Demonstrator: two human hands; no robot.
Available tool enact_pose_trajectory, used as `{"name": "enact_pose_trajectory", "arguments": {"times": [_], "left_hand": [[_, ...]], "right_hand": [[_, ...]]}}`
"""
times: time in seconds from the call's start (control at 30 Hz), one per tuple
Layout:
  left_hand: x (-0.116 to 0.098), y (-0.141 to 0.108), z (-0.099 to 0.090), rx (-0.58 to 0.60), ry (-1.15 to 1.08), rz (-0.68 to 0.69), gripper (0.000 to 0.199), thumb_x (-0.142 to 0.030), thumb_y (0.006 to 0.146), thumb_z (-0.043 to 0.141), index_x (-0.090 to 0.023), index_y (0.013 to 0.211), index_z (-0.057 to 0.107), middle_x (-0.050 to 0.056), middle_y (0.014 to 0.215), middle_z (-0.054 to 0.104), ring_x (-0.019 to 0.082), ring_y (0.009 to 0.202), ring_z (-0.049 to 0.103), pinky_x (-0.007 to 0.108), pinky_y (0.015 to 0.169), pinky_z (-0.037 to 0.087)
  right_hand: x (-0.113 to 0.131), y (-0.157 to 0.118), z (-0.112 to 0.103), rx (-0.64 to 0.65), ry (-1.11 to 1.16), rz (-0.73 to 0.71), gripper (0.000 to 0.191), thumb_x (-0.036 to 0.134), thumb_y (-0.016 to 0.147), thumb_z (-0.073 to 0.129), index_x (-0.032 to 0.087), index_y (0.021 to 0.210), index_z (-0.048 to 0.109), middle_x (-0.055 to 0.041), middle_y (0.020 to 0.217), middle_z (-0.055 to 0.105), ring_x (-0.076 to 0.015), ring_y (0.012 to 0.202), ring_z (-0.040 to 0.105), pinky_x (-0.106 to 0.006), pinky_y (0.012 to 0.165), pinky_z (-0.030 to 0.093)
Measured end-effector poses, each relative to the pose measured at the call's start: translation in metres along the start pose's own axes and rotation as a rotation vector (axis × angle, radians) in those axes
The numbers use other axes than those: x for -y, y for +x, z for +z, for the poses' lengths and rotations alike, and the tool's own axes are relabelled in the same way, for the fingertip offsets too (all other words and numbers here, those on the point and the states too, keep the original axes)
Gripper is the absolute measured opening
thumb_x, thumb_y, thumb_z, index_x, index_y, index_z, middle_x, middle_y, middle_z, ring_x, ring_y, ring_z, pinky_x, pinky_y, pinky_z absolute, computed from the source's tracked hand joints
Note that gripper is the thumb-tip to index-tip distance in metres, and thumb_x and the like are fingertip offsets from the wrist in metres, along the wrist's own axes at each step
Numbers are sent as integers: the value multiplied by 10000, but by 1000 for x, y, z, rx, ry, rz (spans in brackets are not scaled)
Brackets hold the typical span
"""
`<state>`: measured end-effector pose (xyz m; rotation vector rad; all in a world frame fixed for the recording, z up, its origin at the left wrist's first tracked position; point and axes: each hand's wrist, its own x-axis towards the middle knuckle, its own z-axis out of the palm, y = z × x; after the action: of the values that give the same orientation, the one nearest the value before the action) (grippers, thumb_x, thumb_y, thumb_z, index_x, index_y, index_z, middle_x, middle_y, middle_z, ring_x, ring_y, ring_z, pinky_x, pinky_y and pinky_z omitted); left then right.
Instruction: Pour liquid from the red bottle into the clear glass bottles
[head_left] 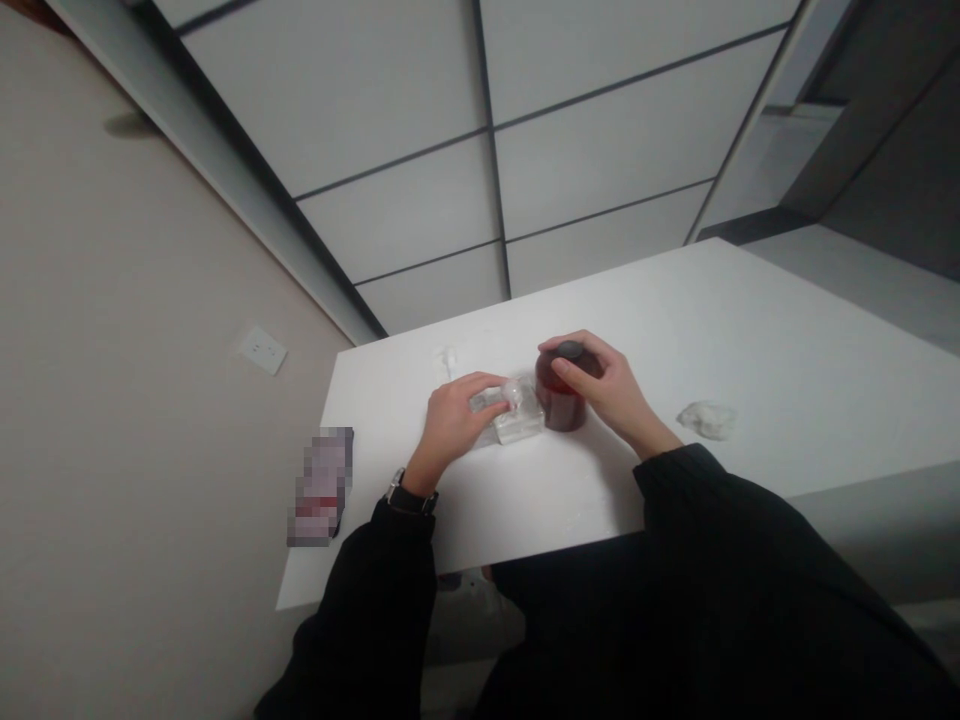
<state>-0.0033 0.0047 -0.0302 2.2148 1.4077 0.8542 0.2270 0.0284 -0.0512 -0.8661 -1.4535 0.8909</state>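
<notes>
Thumb and fingers of my left hand (459, 412) close around a clear, rounded stopper (514, 392). Directly beneath it is a square clear glass bottle (523, 428) on the white table; I cannot tell whether the stopper is seated in it. My right hand (604, 385) wraps the upper part of a dark reddish-brown bottle (564, 410) with a dark grey cap (570, 349). This bottle stands upright just right of the clear glass one.
A crumpled whitish wad (707, 420) lies on the table (787, 390) to the right. Near the left edge is a phone-like flat object (322, 487), its surface pixelated. A small clear item (447, 360) lies behind my left hand. The wall with a socket (263, 350) borders the left.
</notes>
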Motion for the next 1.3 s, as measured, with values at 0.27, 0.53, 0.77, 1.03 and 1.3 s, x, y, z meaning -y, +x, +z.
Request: {"name": "enact_pose_trajectory", "arguments": {"times": [0.27,0.53,0.77,1.03,1.3], "left_hand": [[2,1,2,-14,14,-7,144,-248,876,829,-240,1015,795,21,1117,829,240,1071,767,383,985,562],[1,-1,-1,27,31,86,340,-376,843,868,-250,1128,731,34,1287,769,240,1224,713,401,1072,544],[0,-3,-3,95,107,97,491,-481,810,877,-261,1210,695,38,1359,734,255,1265,695,409,1097,539],[-7,-1,-6,126,77,72,467,-443,858,835,-300,1279,694,12,1342,748,240,1257,696,382,1094,520],[-6,1,-5,132,74,0,423,-439,819,869,-273,1178,721,15,1290,773,263,1214,719,394,1065,530]], "right_hand": [[1,0,0,-1,-22,-9,249,474,872,758,249,977,735,-35,997,752,-237,995,686,-398,948,518],[1,0,0,-2,-18,2,243,459,866,757,249,987,734,-34,997,756,-237,1001,689,-408,959,517],[1,-1,1,-11,-16,5,228,438,862,755,248,987,736,-33,1004,755,-232,1002,685,-402,961,511],[2,-1,0,0,7,20,254,464,863,761,247,990,727,-34,1005,750,-234,1000,684,-416,969,516],[1,0,1,-9,-10,-1,268,488,863,762,249,982,732,-37,1001,754,-235,997,680,-410,965,515]]}}
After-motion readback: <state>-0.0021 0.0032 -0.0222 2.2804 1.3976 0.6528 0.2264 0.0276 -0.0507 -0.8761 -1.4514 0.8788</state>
